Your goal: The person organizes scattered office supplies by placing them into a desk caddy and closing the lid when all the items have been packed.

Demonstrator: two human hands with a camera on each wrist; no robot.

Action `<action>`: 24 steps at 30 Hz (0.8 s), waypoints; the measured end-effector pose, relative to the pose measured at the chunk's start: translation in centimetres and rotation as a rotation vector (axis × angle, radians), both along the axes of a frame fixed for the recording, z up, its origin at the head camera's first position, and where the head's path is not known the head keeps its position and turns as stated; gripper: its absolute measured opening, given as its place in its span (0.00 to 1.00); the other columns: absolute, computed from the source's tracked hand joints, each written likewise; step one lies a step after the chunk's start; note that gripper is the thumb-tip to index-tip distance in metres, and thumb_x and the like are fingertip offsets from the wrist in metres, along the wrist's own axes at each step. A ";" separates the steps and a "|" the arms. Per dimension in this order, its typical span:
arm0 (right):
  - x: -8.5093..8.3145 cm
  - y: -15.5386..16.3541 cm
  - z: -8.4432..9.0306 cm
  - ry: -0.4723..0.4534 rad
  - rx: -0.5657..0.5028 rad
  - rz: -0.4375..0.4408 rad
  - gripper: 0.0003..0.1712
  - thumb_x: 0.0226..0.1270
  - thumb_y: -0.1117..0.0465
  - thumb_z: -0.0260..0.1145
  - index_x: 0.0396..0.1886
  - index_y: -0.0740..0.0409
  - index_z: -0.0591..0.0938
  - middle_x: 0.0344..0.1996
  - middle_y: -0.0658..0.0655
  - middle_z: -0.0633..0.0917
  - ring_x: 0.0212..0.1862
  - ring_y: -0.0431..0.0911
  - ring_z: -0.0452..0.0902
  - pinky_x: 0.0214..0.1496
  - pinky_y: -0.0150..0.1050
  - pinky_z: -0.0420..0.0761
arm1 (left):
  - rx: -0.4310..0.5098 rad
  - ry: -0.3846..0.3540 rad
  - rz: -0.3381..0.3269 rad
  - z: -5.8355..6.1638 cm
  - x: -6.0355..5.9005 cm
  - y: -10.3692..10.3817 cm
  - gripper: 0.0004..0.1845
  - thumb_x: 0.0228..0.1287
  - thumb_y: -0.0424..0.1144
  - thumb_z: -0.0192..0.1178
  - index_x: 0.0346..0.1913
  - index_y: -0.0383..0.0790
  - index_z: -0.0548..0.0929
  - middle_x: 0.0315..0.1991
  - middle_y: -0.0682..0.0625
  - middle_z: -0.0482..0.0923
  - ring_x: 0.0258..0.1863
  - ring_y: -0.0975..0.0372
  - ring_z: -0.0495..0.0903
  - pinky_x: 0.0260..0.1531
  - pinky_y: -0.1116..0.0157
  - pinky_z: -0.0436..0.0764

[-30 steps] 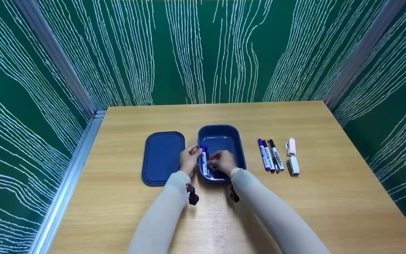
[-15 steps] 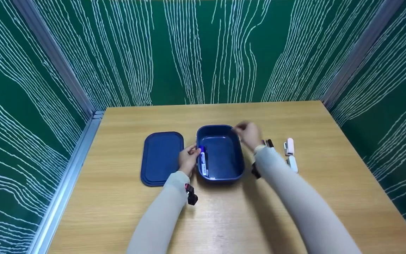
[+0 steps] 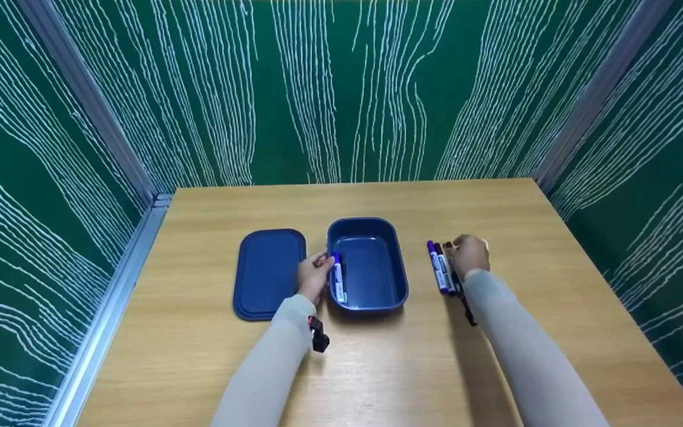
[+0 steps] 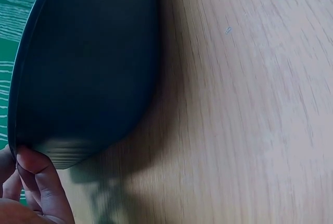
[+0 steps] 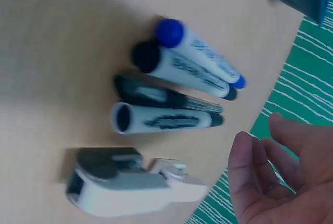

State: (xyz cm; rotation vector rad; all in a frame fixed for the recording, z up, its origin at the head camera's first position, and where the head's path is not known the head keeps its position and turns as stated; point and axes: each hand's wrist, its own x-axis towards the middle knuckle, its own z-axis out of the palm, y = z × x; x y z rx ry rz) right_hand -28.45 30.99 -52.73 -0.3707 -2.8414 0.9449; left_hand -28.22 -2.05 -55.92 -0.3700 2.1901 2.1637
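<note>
Blue box (image 3: 367,265) sits mid-table beside one lid (image 3: 269,273), with two pens inside. The left hand (image 3: 313,275) pinches its rim (image 4: 21,146). The right hand (image 5: 281,182) hovers, fingers spread, over four pens (image 5: 179,91) and one white clip (image 5: 130,185).

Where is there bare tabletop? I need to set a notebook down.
Free: the wooden table in front of the dark blue open box, and the strip behind it. Crowded: the white-barrelled markers by the right hand.
</note>
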 end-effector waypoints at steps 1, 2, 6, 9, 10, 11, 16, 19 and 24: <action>0.0 0.0 -0.5 0.011 0.018 0.005 0.16 0.66 0.63 0.65 0.45 0.73 0.83 0.43 0.71 0.85 0.45 0.63 0.81 0.50 0.55 0.79 | -0.001 0.006 -0.001 -0.1 0.0 0.0 0.21 0.67 0.31 0.62 0.62 0.34 0.79 0.44 0.42 0.83 0.30 0.65 0.76 0.16 0.74 0.71; 0.0 -0.1 -0.9 0.024 0.038 0.012 0.14 0.65 0.63 0.66 0.43 0.73 0.84 0.41 0.70 0.85 0.42 0.62 0.81 0.48 0.54 0.79 | 0.001 0.012 -0.003 -0.2 0.0 0.0 0.20 0.67 0.31 0.61 0.62 0.34 0.79 0.43 0.43 0.83 0.30 0.65 0.76 0.16 0.74 0.71; 0.0 -0.7 -2.1 0.019 0.084 0.054 0.10 0.62 0.64 0.68 0.33 0.70 0.84 0.30 0.65 0.86 0.32 0.57 0.79 0.39 0.53 0.78 | -0.006 0.015 -0.006 -0.3 0.0 -0.1 0.20 0.67 0.31 0.61 0.62 0.34 0.79 0.38 0.47 0.80 0.29 0.66 0.74 0.15 0.74 0.70; 0.0 -1.2 -2.6 -0.011 0.119 0.084 0.09 0.60 0.64 0.70 0.31 0.68 0.84 0.27 0.62 0.85 0.29 0.52 0.77 0.35 0.50 0.77 | -0.013 0.004 -0.009 -0.3 0.0 -0.1 0.20 0.67 0.32 0.62 0.62 0.35 0.79 0.38 0.48 0.80 0.29 0.66 0.74 0.15 0.74 0.71; 0.0 -1.3 -2.8 -0.024 0.124 0.087 0.09 0.60 0.64 0.70 0.31 0.68 0.84 0.26 0.62 0.84 0.29 0.52 0.77 0.34 0.49 0.77 | -0.013 -0.001 -0.009 -0.3 -0.1 -0.1 0.20 0.67 0.32 0.62 0.62 0.36 0.79 0.39 0.47 0.80 0.29 0.66 0.74 0.15 0.74 0.71; -0.1 -1.4 -3.0 -0.029 0.130 0.094 0.09 0.60 0.64 0.70 0.30 0.68 0.84 0.26 0.62 0.84 0.28 0.51 0.77 0.33 0.48 0.78 | -0.014 -0.004 -0.007 -0.3 -0.1 -0.1 0.20 0.67 0.32 0.62 0.62 0.36 0.80 0.39 0.47 0.80 0.29 0.65 0.74 0.15 0.74 0.71; -0.2 -1.9 -3.7 -0.107 0.110 0.097 0.10 0.60 0.64 0.71 0.24 0.64 0.80 0.21 0.58 0.81 0.24 0.48 0.74 0.27 0.42 0.75 | -0.001 -0.016 -0.003 -0.2 0.0 0.0 0.20 0.67 0.32 0.62 0.61 0.36 0.80 0.38 0.47 0.80 0.29 0.65 0.75 0.15 0.74 0.71; -0.2 -2.2 -3.9 -0.150 0.106 0.087 0.09 0.61 0.65 0.71 0.25 0.64 0.81 0.21 0.57 0.81 0.24 0.47 0.74 0.26 0.40 0.75 | 0.000 -0.013 -0.005 -0.2 0.0 0.1 0.20 0.67 0.32 0.61 0.61 0.35 0.80 0.36 0.49 0.79 0.29 0.65 0.74 0.16 0.74 0.71; -0.4 -2.5 -4.1 -0.176 0.153 0.082 0.05 0.63 0.67 0.67 0.31 0.67 0.83 0.26 0.61 0.83 0.29 0.51 0.77 0.32 0.44 0.78 | -0.010 -0.008 -0.001 -0.1 -0.1 0.1 0.20 0.67 0.32 0.62 0.62 0.35 0.79 0.37 0.49 0.79 0.30 0.64 0.74 0.17 0.74 0.71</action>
